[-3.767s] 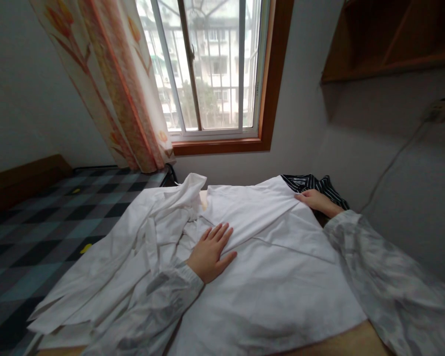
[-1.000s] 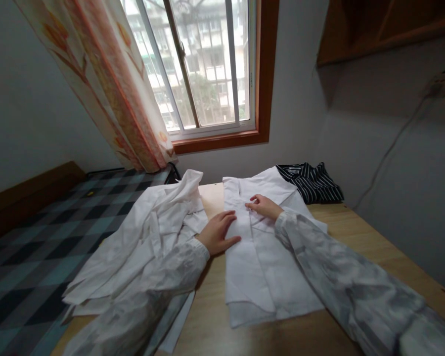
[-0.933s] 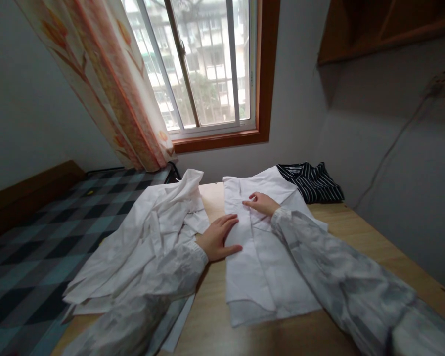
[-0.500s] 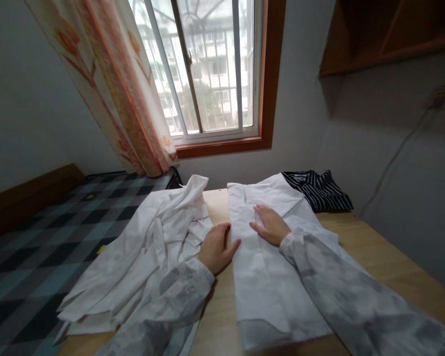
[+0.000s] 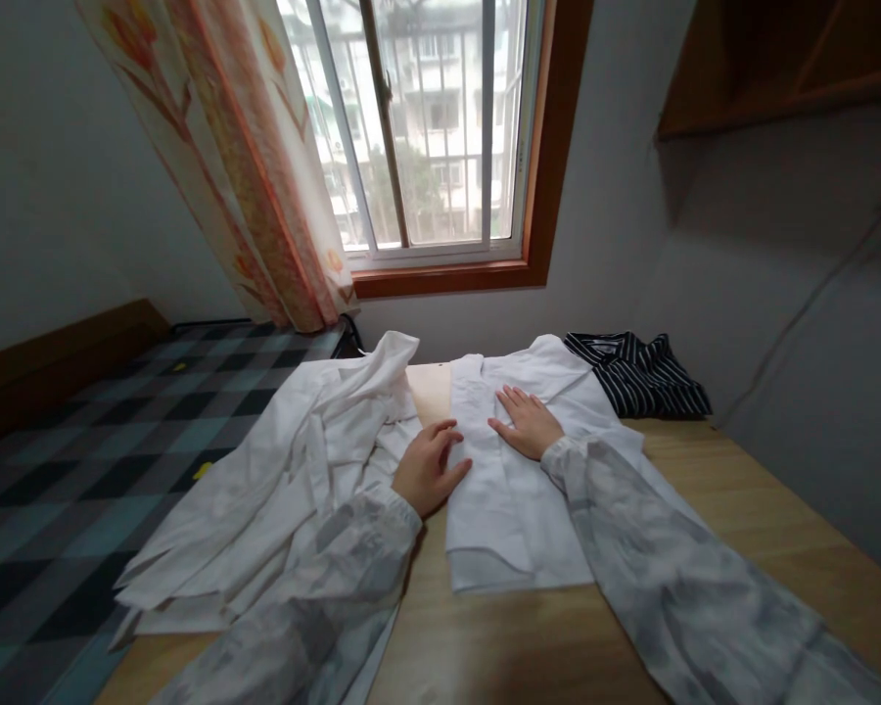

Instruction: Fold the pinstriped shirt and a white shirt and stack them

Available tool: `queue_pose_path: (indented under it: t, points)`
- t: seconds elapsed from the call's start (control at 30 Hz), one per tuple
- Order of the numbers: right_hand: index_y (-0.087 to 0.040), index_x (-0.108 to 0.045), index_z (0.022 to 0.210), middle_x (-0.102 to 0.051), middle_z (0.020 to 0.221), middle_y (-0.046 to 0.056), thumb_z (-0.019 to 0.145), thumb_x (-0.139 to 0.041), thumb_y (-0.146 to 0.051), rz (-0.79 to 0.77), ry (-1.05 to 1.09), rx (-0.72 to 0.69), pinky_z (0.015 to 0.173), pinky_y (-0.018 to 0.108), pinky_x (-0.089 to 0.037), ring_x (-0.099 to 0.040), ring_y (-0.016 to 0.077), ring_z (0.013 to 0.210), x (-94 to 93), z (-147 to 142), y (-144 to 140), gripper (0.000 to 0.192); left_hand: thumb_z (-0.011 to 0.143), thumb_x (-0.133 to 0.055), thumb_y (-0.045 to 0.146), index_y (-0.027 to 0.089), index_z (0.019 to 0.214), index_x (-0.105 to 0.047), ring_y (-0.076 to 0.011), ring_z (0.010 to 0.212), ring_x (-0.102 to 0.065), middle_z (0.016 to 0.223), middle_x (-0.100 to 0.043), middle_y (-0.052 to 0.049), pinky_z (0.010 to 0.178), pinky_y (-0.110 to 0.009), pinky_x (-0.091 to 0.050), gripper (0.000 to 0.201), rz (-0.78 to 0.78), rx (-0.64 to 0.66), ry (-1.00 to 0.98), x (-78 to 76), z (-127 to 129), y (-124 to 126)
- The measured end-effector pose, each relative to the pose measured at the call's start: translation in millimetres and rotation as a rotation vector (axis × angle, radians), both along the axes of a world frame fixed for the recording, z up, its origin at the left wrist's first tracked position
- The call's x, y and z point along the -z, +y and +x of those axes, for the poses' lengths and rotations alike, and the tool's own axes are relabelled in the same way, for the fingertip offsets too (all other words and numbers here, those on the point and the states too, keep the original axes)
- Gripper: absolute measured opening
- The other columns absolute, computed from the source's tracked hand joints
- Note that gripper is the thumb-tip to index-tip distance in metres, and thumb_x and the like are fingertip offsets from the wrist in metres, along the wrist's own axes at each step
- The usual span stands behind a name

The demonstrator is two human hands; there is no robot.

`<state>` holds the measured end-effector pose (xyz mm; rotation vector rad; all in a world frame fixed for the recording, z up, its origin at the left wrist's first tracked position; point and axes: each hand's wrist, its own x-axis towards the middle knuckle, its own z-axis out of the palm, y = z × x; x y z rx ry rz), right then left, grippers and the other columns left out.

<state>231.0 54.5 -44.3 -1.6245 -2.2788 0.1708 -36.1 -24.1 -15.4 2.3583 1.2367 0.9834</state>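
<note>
A white shirt, folded lengthwise, lies on the wooden table in front of me. My right hand rests flat on its upper part with the fingers spread. At the shirt's left edge is my left hand, its fingers apart and slightly curved, the tips at or just over the cloth. Beyond my left forearm a second white shirt lies loose and rumpled. Black-and-white striped clothing sits folded at the far right, against the white shirt's upper end.
The wooden table carries the clothes. On the left is a bed with a checked cover. A flowered curtain hangs beside the window. A wooden shelf and a cable are on the right wall.
The folded white shirt has slid away from me, its lower edge now farther up the table. My right hand's fingers have spread more. The view has shifted slightly.
</note>
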Motion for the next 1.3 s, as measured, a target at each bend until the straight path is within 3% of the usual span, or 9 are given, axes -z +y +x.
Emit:
queue_pose_path:
  t: [0.17,0.27,0.47,0.57,0.7,0.8,0.97,1.07,1.3]
  points:
    - [-0.019,-0.043,0.173,-0.037,0.182,0.016,0.111,-0.051,-0.056,-0.006,0.015,0.015,0.138,0.056,-0.022,-0.032,0.0348,0.17,-1.3,0,15,0.073,0.095,-0.079,0.037,0.024,0.105,-0.076,-0.0292,0.121,-0.072,0.13,-0.076,-0.013,0.111,-0.046,-0.056,0.017,-0.044,0.189,0.061,-10.7,-9,-10]
    - [-0.018,-0.044,0.173,-0.037,0.182,0.016,0.111,-0.05,-0.056,-0.01,0.016,0.035,0.138,0.055,-0.021,-0.032,0.0337,0.17,-3.4,0,22,0.073,0.096,-0.078,0.042,0.024,0.101,-0.076,-0.0263,0.11,-0.073,0.118,-0.078,-0.011,0.103,-0.041,-0.057,0.018,-0.065,0.286,0.082,-14.8,-14,-17]
    - [-0.016,-0.044,0.172,-0.037,0.182,0.017,0.112,-0.05,-0.053,-0.02,0.022,0.079,0.137,0.055,-0.021,-0.032,0.035,0.169,-7.7,-6,37,0.071,0.086,-0.085,0.057,0.024,0.093,-0.075,-0.0279,0.103,-0.072,0.109,-0.077,-0.012,0.096,-0.04,-0.056,0.035,-0.081,0.344,0.176,-23.3,-17,-30]
    - [-0.015,-0.046,0.171,-0.038,0.181,0.017,0.111,-0.051,-0.053,-0.018,0.03,0.095,0.137,0.055,-0.022,-0.034,0.0351,0.168,-8.2,-6,41,0.071,0.081,-0.085,0.05,0.025,0.095,-0.072,-0.028,0.099,-0.07,0.105,-0.076,-0.01,0.093,-0.04,-0.056,0.032,-0.058,0.377,0.231,-24.5,-17,-33]
    - [-0.017,-0.063,0.154,-0.058,0.166,0.018,0.109,-0.055,-0.05,0.072,0.096,0.053,0.13,0.049,-0.033,-0.051,0.0347,0.154,-12.0,-2,38,0.056,0.079,-0.078,0.031,0.025,0.097,-0.068,-0.028,0.101,-0.069,0.105,-0.074,-0.009,0.091,-0.039,-0.055,0.022,-0.038,0.345,0.244,-20.4,-21,-29]
    - [-0.018,-0.076,0.123,-0.077,0.132,0.017,0.107,-0.059,-0.049,0.209,0.192,0.062,0.115,0.043,-0.046,-0.067,0.033,0.126,-19.0,-2,26,0.038,0.083,-0.078,0.033,0.025,0.098,-0.067,-0.0279,0.1,-0.068,0.104,-0.072,-0.009,0.089,-0.038,-0.055,0.02,-0.017,0.33,0.275,-16.5,-25,-27]
    - [-0.025,-0.067,0.077,-0.073,0.08,0.008,0.101,-0.066,-0.064,0.175,0.2,0.085,0.089,0.039,-0.048,-0.067,0.0258,0.081,-24.2,-12,1,0.047,0.086,-0.076,0.038,0.025,0.099,-0.064,-0.0298,0.1,-0.068,0.103,-0.073,-0.009,0.084,-0.039,-0.054,0.022,0.103,0.179,0.429,-16.5,-26,-35]
    - [-0.024,-0.066,0.076,-0.071,0.078,0.005,0.096,-0.074,-0.058,0.131,0.223,0.022,0.082,0.036,-0.046,-0.064,0.0229,0.077,-20.4,-16,-4,0.04,0.085,-0.077,0.041,0.026,0.092,-0.06,-0.0292,0.093,-0.069,0.098,-0.073,-0.008,0.076,-0.037,-0.052,0.024,0.054,0.088,0.554,-20.8,-28,-41]
    - [-0.023,-0.071,0.083,-0.07,0.079,0.002,0.091,-0.077,-0.043,0.073,0.437,-0.138,0.074,0.032,-0.045,-0.061,0.0199,0.075,-11.7,-12,5,0.023,0.082,-0.075,0.028,0.026,0.092,-0.059,-0.0265,0.081,-0.072,0.089,-0.075,-0.003,0.066,-0.033,-0.042,0.019,-0.168,0.1,0.666,-47.7,-28,-44]
